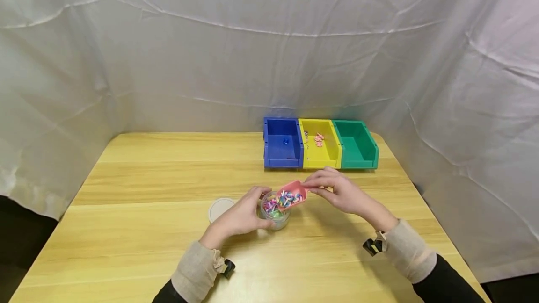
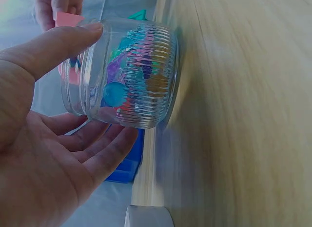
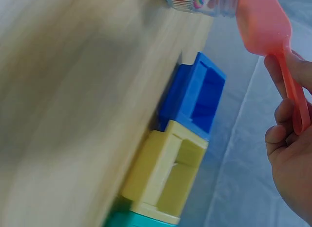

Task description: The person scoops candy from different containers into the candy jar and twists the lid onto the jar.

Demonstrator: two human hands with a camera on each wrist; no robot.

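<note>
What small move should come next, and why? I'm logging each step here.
Probably lift the pink scoop clear of the jar: it sits at the rim loaded with beads, the right hand pinches its handle, and the left hand steadies the jar.

A pink scoop (image 1: 292,196) sits over a clear ribbed jar (image 1: 275,212) of multicoloured beads; behind the jar stand blue (image 1: 283,143), yellow (image 1: 321,144) and green (image 1: 357,144) bins.
</note>
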